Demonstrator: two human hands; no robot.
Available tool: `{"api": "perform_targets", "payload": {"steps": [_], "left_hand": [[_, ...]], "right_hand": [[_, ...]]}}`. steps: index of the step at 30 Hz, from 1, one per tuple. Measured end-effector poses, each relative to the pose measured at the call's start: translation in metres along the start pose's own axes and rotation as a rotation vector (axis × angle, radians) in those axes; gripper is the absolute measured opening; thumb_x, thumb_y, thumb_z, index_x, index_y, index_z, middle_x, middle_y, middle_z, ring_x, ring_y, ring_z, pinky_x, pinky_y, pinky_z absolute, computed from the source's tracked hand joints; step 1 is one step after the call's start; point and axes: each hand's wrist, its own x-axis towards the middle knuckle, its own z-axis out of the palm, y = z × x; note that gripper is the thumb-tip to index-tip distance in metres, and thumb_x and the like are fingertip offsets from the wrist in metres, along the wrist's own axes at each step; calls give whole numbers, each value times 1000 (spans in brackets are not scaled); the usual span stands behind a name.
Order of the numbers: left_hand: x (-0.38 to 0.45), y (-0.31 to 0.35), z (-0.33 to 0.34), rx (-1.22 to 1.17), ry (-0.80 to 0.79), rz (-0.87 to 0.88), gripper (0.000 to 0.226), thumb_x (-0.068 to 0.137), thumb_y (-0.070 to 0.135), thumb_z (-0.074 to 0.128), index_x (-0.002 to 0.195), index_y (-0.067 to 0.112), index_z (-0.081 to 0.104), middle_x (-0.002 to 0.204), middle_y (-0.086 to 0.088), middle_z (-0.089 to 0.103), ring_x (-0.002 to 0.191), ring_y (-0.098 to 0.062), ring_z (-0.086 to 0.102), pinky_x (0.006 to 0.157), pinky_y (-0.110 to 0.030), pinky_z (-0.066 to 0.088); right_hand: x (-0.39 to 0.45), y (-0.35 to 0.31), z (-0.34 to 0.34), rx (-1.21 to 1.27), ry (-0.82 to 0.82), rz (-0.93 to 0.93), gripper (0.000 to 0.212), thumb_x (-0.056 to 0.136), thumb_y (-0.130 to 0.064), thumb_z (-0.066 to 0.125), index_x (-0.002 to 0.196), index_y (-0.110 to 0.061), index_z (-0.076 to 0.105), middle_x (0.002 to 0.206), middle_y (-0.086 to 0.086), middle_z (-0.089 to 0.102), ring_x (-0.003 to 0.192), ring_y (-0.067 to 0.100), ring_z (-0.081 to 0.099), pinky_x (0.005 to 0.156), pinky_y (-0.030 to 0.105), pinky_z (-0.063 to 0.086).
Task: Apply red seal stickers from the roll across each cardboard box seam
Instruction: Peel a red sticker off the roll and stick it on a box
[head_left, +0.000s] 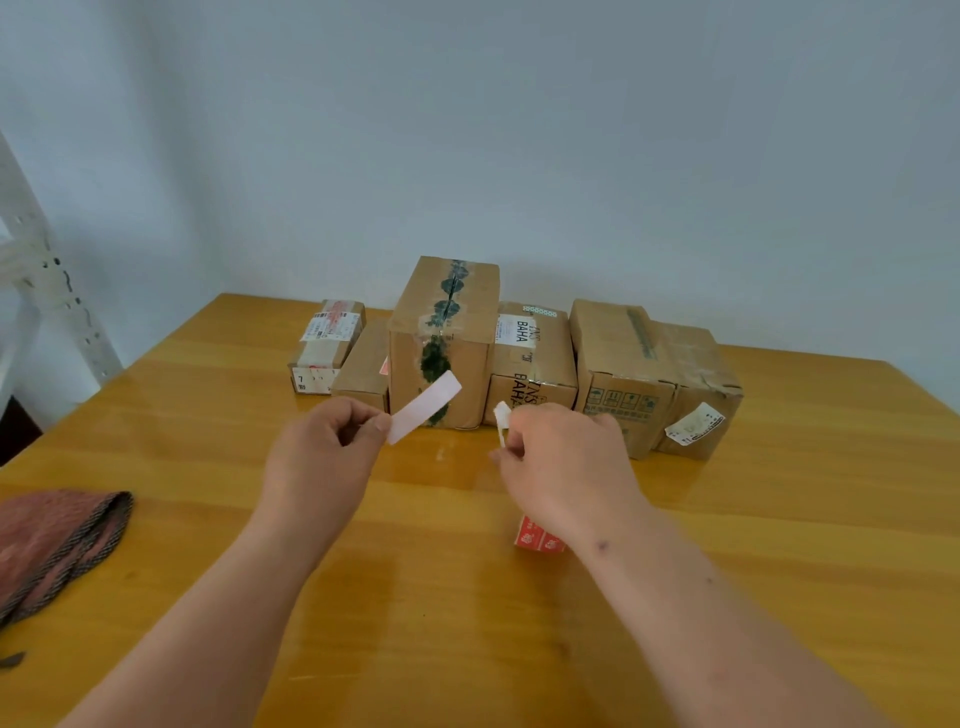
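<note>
So I've got my left hand (324, 441) pinching one end of a pale pink peeled sticker strip (426, 407), which sticks out up and to the right, in the air in front of the tall cardboard box with green-patterned tape (444, 343). My right hand (561, 457) is pinching a small crumpled bit of white backing paper (502, 420). The red sticker roll (537, 538) sits on the yellow wooden table (779, 519), half hidden under my right wrist.

The big worry is the floppy strip folding onto itself or onto my fingers, since only one end is held. It could also land crooked and miss the seam. And my right forearm could easily knock the roll away.
</note>
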Motion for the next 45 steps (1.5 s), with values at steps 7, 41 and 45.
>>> {"api": "perform_targets", "payload": {"steps": [7, 41, 45], "left_hand": [[-2, -3, 19, -79, -49, -27, 17, 95, 25, 58, 81, 24, 66, 69, -4, 59, 64, -19, 52, 61, -36, 45], [2, 9, 58, 112, -44, 252, 15, 95, 27, 59, 83, 32, 67, 64, 4, 63, 65, -16, 61, 64, -42, 53], [1, 4, 57, 117, 30, 406, 11, 93, 22, 61, 90, 26, 71, 65, 11, 65, 66, -8, 62, 60, -37, 54]], "right_hand": [[-2, 12, 7, -56, -60, 42, 25, 94, -40, 47, 104, -27, 65, 106, -7, 54, 100, 16, 47, 97, 39, 34], [10, 64, -11, -92, -235, 139, 54, 77, -33, 59, 130, -32, 49, 129, -3, 44, 123, 23, 35, 105, 43, 31], [10, 48, -23, 151, -25, 115, 48, 83, -37, 53, 130, -32, 48, 121, -7, 49, 119, 18, 39, 99, 38, 38]]}}
